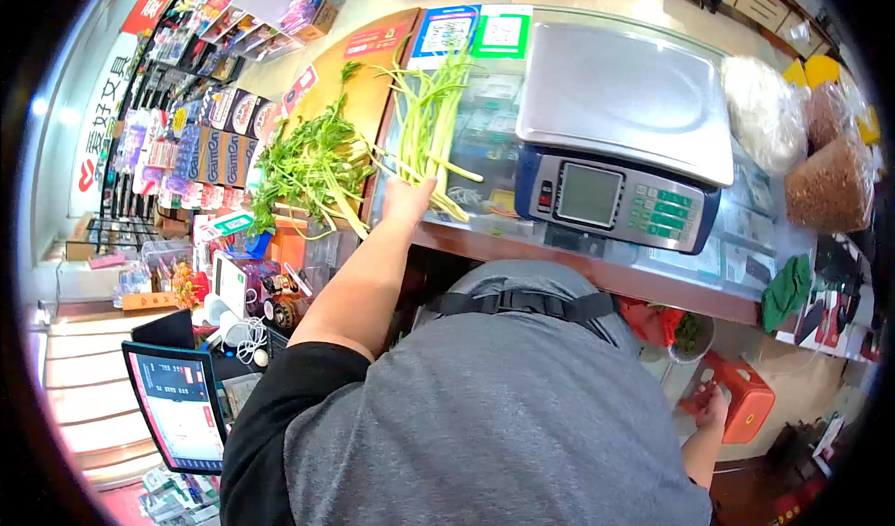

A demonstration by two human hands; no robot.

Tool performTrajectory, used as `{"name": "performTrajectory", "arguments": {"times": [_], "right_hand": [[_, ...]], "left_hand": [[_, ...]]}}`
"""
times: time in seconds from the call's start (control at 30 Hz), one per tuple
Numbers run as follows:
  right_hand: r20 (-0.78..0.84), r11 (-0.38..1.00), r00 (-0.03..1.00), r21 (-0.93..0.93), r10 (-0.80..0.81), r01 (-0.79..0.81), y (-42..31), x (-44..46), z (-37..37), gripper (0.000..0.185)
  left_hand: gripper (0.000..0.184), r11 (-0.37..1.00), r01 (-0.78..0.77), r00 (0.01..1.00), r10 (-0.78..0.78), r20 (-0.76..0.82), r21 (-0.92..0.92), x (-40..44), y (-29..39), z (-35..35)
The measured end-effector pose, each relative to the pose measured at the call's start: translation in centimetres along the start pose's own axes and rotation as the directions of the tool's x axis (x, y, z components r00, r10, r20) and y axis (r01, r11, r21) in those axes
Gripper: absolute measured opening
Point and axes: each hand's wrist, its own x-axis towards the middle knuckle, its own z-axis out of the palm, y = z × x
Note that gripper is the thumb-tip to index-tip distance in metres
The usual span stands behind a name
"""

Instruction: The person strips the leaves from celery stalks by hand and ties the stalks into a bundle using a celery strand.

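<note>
My left hand (407,201) is closed around the lower ends of pale green stalks (431,120), which lie lengthwise on the glass counter. Just left of it, a loose heap of leafy greens (312,167) spreads over the wooden tabletop. Low at the right, beside a red-orange stool (749,400), is my right hand (711,405), its fingers curled; what they hold, if anything, is too small to make out. A digital scale (620,106) with a bare metal plate stands on the counter, right of the stalks.
Bagged goods (825,181) and a green cloth (788,293) lie at the counter's right. Below the counter sits a bin (692,338) with greens inside. A monitor (174,405) stands lower left; packed shelves (210,144) line the left. Two code signs (502,34) lie behind the stalks.
</note>
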Motion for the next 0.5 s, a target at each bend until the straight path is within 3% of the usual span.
{"name": "performTrajectory", "arguments": {"times": [0.13, 0.2, 0.33, 0.43, 0.5], "right_hand": [[0.134, 0.971, 0.975, -0.135, -0.179, 0.197, -1.9, -2.6, 3.1, 0.028], [0.177, 0.946, 0.955, -0.183, -0.237, 0.268, -3.8, -6.6, 6.3, 0.039], [0.411, 0.789, 0.828, -0.321, -0.382, 0.524, -6.9, -14.8, 15.0, 0.038], [0.582, 0.682, 0.699, -0.309, -0.415, 0.663, -8.2, -21.2, 22.7, 0.038], [0.676, 0.635, 0.608, -0.263, -0.416, 0.726, -8.3, -24.1, 28.1, 0.036]], "left_hand": [[0.076, 0.981, 0.069, 0.997, -0.065, 0.028, -0.183, 2.3, -1.6, 0.0], [0.071, 0.968, 0.072, 0.997, -0.069, 0.022, -0.238, 1.7, -1.5, -0.2], [0.06, 0.846, 0.051, 0.999, -0.035, 0.04, -0.53, 1.4, -2.8, -0.8], [0.052, 0.493, 0.22, 0.965, 0.013, 0.26, -0.842, -0.9, -2.0, -4.7], [0.047, 0.342, 0.277, 0.926, 0.154, 0.344, -0.898, -0.4, -2.6, -6.1]]}}
